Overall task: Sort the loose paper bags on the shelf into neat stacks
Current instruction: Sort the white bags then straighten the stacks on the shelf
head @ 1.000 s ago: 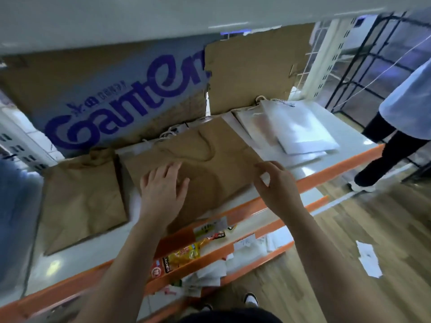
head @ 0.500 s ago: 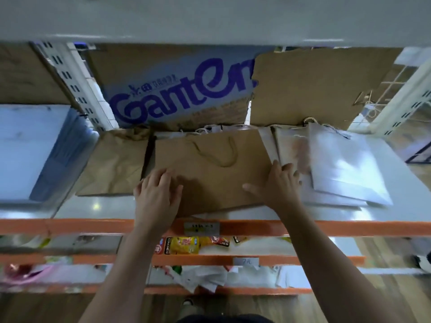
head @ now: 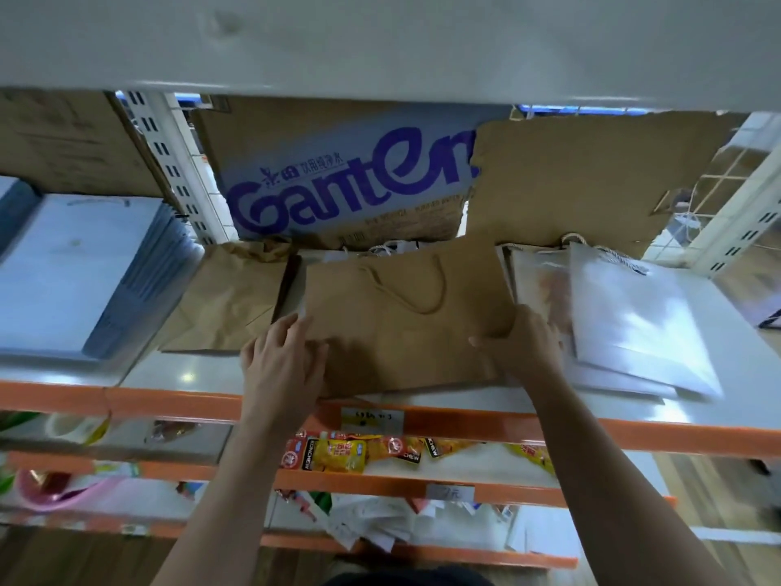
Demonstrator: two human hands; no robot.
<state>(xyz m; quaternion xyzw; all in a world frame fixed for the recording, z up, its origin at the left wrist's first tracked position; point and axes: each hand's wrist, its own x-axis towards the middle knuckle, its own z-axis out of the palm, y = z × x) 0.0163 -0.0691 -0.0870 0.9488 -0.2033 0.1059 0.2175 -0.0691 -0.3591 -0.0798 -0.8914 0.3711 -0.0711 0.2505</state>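
I see a flat brown kraft-paper bag (head: pixel 405 327) with twisted cord handles lying face up in the middle of the white shelf with an orange front rail (head: pixel 181 374), its handles toward the back. My left hand (head: pixel 281 365) lies on the bag's near left corner, fingers straight, slightly spread and pressing down. My right hand (head: pixel 524 348) holds the bag's right edge, with the thumb laid across the top face and the fingers curled round the edge beside the neighbouring pile. Just left of this bag lies a crumpled brown paper bag (head: pixel 228 306), flat on the shelf. To the right, touching or nearly touching, a loose pile of glossy white paper bags (head: pixel 634 327) is fanned out at a slant. Far left sits a squared stack of pale blue-white bags (head: pixel 72 268). Behind them stand a cardboard box with purple Ganten lettering (head: pixel 346 184) and a plain brown cardboard sheet (head: pixel 591 179). On the shelf below lie yellow and red snack packets (head: pixel 342 454).
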